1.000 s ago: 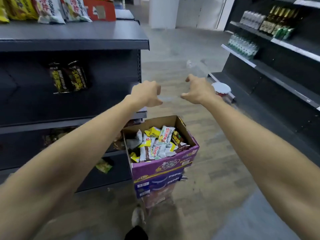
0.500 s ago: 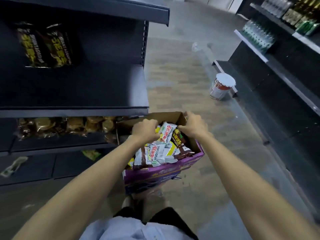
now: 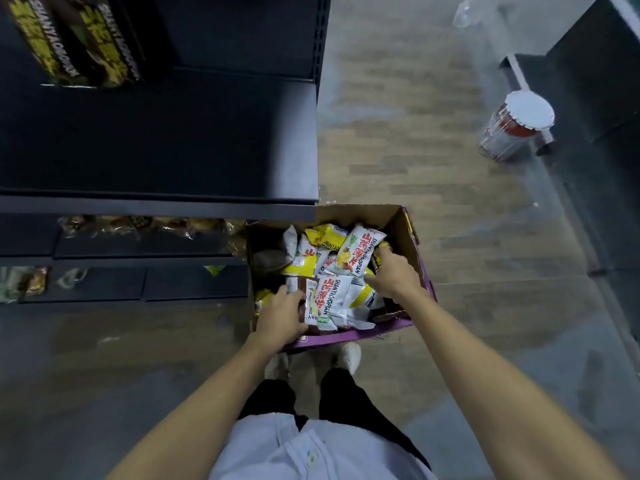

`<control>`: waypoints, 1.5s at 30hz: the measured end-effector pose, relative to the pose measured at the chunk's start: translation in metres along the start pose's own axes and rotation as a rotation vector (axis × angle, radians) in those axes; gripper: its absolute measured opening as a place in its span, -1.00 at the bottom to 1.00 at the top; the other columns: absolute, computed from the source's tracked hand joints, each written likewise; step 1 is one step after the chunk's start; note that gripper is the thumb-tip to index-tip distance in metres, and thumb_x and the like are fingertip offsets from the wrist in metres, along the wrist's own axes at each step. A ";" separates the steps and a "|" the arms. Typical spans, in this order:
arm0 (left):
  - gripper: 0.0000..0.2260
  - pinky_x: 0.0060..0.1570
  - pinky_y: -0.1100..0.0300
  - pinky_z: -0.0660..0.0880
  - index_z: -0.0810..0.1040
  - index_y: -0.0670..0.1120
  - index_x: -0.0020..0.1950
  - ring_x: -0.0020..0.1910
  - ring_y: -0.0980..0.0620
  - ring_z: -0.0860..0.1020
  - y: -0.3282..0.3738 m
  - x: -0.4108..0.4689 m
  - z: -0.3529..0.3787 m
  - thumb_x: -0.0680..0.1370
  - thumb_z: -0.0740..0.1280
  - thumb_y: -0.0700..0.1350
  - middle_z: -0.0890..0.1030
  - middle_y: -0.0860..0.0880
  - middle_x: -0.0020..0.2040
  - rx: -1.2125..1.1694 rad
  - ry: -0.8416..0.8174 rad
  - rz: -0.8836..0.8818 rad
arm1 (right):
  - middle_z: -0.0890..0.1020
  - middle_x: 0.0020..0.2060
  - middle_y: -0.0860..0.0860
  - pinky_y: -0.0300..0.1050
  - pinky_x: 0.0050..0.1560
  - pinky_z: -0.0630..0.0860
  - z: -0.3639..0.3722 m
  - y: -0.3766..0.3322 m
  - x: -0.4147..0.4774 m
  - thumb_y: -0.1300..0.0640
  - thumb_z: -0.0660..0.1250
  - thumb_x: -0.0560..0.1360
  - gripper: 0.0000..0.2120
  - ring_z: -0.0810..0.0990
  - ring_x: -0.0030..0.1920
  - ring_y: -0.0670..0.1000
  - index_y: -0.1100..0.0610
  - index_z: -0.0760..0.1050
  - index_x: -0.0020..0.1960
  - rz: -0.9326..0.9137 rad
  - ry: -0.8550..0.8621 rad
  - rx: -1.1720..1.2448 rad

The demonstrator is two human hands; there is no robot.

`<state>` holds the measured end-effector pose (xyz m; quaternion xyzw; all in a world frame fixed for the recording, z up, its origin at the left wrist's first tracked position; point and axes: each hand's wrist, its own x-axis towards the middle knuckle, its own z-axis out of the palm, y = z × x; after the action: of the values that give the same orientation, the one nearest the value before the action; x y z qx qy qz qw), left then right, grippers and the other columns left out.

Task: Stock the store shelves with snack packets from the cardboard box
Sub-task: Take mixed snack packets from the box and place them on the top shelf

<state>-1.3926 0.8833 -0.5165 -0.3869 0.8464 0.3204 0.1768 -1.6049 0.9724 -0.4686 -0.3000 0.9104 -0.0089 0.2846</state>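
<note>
The snack packets (image 3: 332, 296) heaped in the cardboard box (image 3: 412, 237) look light, crinkly and slippery, best pinched by a sealed edge; the left hand (image 3: 282, 317) curls round one at 7 o'clock, while the right hand (image 3: 394, 275) digs in at 3 o'clock, grip unclear.

Purple box (image 3: 346, 336), brown inside; white, yellow and brown packets (image 3: 329, 296) with red lettering; black shelves (image 3: 173, 150); red-and-white can (image 3: 512, 128).
</note>
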 end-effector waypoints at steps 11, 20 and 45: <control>-0.43 0.20 -0.03 0.43 0.38 0.00 0.44 0.19 -0.22 0.46 0.015 0.018 0.004 0.46 0.33 -0.34 0.30 -0.15 0.39 0.136 -0.009 -0.029 | 0.57 0.19 0.07 0.02 0.03 0.55 0.017 0.014 0.045 -0.02 0.40 0.50 -0.48 0.57 0.14 0.15 0.07 0.32 0.38 -0.103 -0.144 0.006; -0.58 -0.12 -0.08 0.50 0.41 -0.02 0.27 -0.05 -0.22 0.52 0.059 0.027 -0.035 0.43 0.26 -0.26 0.55 -0.09 -0.05 -0.086 0.236 0.100 | 0.49 0.22 0.14 0.11 0.09 0.54 0.020 0.018 0.065 0.05 0.41 0.49 -0.45 0.53 0.16 0.19 0.07 0.26 0.39 -0.078 -0.154 0.011; -0.38 0.13 0.00 0.49 0.22 -0.09 0.52 0.20 -0.19 0.47 0.126 0.112 0.021 0.53 0.42 -0.09 0.30 -0.19 0.35 -0.037 0.299 -0.077 | 0.49 0.16 0.19 0.09 0.03 0.47 0.021 0.056 0.071 0.13 0.28 0.50 -0.54 0.52 0.12 0.27 0.14 0.29 0.37 -0.025 -0.060 0.107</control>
<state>-1.5599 0.8988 -0.5422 -0.4657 0.8416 0.2680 0.0540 -1.6706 0.9821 -0.5335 -0.2961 0.8959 -0.0522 0.3271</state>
